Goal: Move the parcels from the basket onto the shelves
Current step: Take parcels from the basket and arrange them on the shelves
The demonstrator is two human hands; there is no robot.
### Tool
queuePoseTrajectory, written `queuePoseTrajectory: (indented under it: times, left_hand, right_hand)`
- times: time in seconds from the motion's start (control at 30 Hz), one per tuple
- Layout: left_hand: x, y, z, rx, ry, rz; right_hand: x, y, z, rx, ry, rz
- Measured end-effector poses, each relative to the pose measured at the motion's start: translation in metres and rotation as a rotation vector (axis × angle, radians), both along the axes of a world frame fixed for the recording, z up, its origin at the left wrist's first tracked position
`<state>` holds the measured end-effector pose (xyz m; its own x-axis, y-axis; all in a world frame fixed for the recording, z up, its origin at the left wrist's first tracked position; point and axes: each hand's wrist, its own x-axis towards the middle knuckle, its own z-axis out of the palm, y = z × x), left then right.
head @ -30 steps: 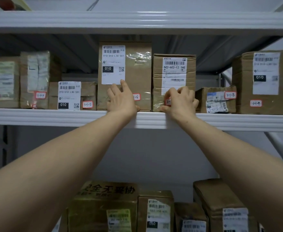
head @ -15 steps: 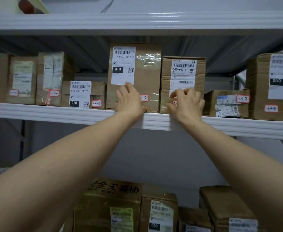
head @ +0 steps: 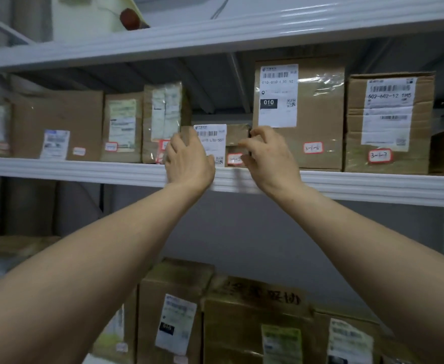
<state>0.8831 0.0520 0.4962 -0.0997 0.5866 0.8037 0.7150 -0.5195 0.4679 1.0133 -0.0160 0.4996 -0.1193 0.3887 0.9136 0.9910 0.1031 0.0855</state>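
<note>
cardboard parcel (head: 237, 134), between left hand (head: 189, 161), right hand (head: 268, 158)

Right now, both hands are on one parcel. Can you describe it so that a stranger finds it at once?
Look at the middle shelf, with its row of brown boxes. Just left of the tall box marked 010 sits the low box, touched by the left hand and the right hand. It is much lower than both neighbours, leaving a gap above it.
</note>
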Motion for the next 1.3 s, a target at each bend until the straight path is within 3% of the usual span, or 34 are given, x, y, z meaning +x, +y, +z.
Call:
queuePoseTrajectory:
  times: [0.33,0.53,1.3]
  left_hand:
    - [-0.076,0.068,0.025,-0.127,-0.100,-0.163]
    - [-0.077,0.077,0.030,-0.104,-0.054,-0.197]
    - [-0.067,0.096,0.034,-0.165,-0.050,-0.177]
  right_hand:
    - [-0.062,0.053,0.022,-0.026,0.093,-0.294]
    - [-0.069,0.056,0.026,-0.102,0.160,-0.329]
    - [-0.066,0.080,0.036,-0.221,0.098,-0.431]
